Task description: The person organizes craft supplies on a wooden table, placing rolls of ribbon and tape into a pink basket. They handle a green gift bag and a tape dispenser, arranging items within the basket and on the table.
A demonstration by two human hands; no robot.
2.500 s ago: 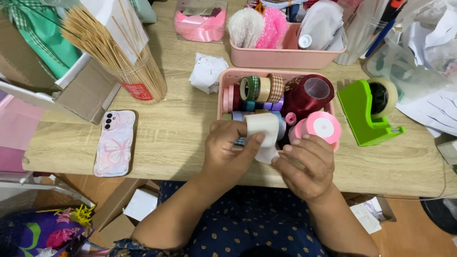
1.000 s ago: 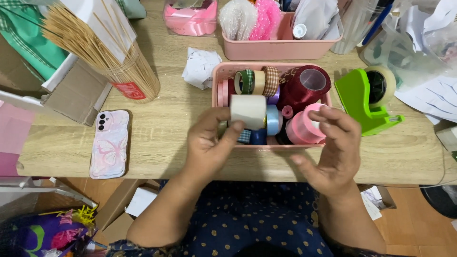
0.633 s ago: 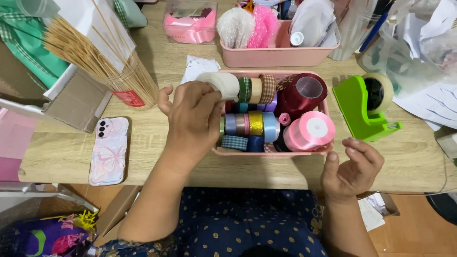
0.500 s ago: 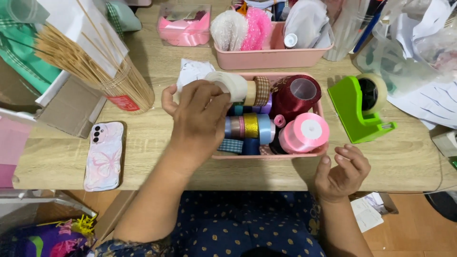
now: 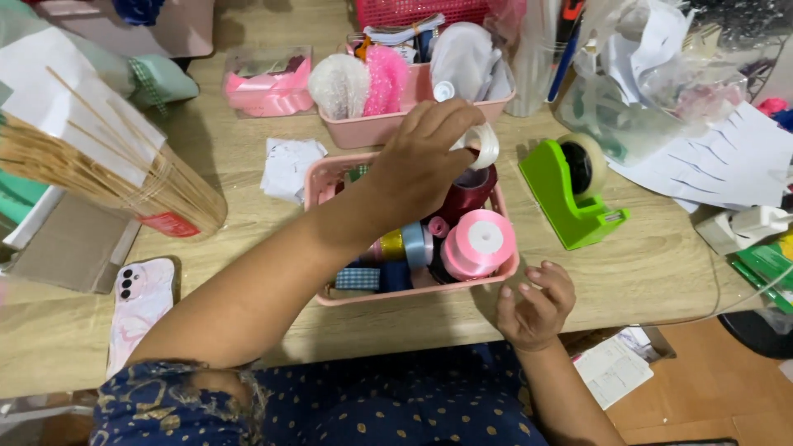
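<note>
My left hand reaches across a pink tray and holds a white ribbon roll above its far right corner. Under the roll stands a dark red spool. The tray also holds a big pink ribbon spool and several small coloured ribbon rolls. My right hand hovers at the table's front edge, right of the tray, with curled fingers and nothing in it.
A green tape dispenser stands right of the tray. Behind it is a second pink tray with fluffy items. A bundle of wooden sticks, a phone, crumpled white paper and paper sheets lie around.
My left hand has carried the white roll from the tray's far left corner over to its far right. The right hand stayed low at the table edge.
</note>
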